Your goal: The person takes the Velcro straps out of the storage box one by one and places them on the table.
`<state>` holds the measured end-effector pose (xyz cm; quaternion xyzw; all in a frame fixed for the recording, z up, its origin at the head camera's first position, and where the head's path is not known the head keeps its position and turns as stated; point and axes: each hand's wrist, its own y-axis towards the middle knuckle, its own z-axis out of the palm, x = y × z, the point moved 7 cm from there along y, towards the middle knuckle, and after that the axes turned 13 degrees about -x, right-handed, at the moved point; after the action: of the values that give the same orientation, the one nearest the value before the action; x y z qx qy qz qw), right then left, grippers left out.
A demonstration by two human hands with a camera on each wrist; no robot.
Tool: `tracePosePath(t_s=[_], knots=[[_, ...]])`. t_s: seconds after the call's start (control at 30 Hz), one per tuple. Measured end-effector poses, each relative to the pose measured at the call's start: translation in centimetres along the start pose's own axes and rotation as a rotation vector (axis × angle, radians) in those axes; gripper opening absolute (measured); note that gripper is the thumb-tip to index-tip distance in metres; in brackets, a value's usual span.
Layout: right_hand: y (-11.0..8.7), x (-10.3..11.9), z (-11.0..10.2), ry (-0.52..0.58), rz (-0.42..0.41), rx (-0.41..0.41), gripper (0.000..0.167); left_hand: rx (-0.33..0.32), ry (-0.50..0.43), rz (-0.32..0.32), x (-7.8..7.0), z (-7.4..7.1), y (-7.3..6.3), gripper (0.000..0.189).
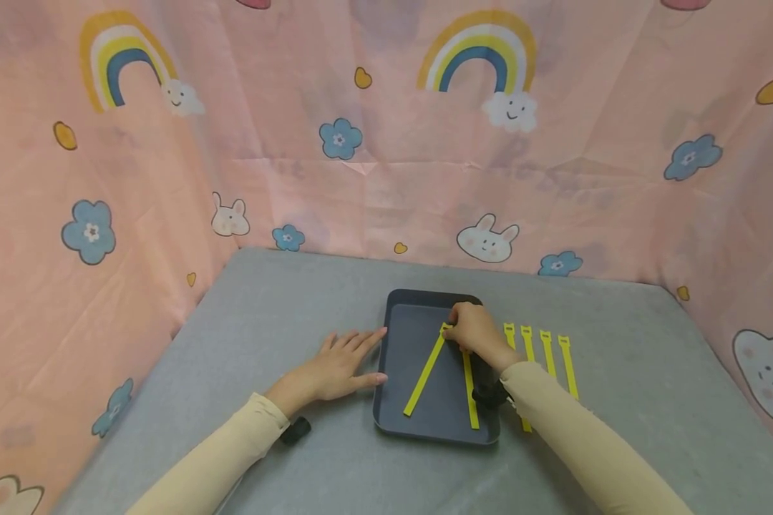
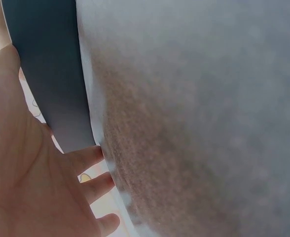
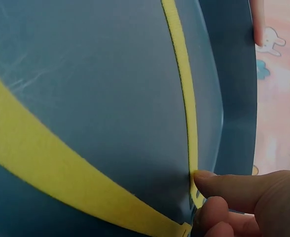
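A dark grey rectangular tray point(image 1: 396, 390) lies on the table, its long sides running away from me. My right hand point(image 1: 479, 332) is over its far right part and pinches the slotted end of a yellow cable strap point(image 1: 425, 375) between thumb and fingers. That strap slants across the tray floor; the right wrist view shows the thumb point(image 3: 209, 182) on it. A second yellow cable strap point(image 1: 470, 393) lies along the tray's right side, its far end partly hidden by my right hand. Fingers spread, my left hand point(image 1: 335, 372) touches the tray's left rim point(image 2: 51, 74).
Several more yellow cable straps point(image 1: 569, 365) lie in a row on the table right of the tray, partly covered by my right forearm. Grey cloth point(image 1: 283, 307) covers the table. A patterned pink curtain point(image 1: 386, 200) stands around the back and sides.
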<state>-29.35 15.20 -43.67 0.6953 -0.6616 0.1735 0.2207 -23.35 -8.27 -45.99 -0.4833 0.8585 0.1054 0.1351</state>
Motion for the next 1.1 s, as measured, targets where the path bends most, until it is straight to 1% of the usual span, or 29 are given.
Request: tracePosePath(t_s=[0.27,0.57,0.63,0.8,0.93,1.1], knots=[[0.2,0.1,0.6,0.019,0.024,0.001,0.018,-0.004,0.001,-0.007,0.1,0.0,0.0,0.084],[0.4,0.2,1.0,0.077,0.06,-0.009,0.021,-0.008,0.002,-0.001,0.0,0.0,0.0,0.084],[0.5,0.2,1.2,0.1,0.067,-0.002,0.021,-0.008,0.003,-0.003,0.0,0.1,0.0,0.084],[0.5,0.4,1.7,0.154,0.036,0.008,0.019,-0.009,0.005,-0.005,0.1,0.2,0.1,0.084],[0.6,0.3,1.8,0.199,0.016,-0.011,0.019,-0.006,0.004,-0.004,0.1,0.2,0.1,0.084],[0.7,0.1,1.8,0.287,0.033,-0.035,0.021,-0.008,0.0,-0.01,0.1,0.2,0.1,0.083]])
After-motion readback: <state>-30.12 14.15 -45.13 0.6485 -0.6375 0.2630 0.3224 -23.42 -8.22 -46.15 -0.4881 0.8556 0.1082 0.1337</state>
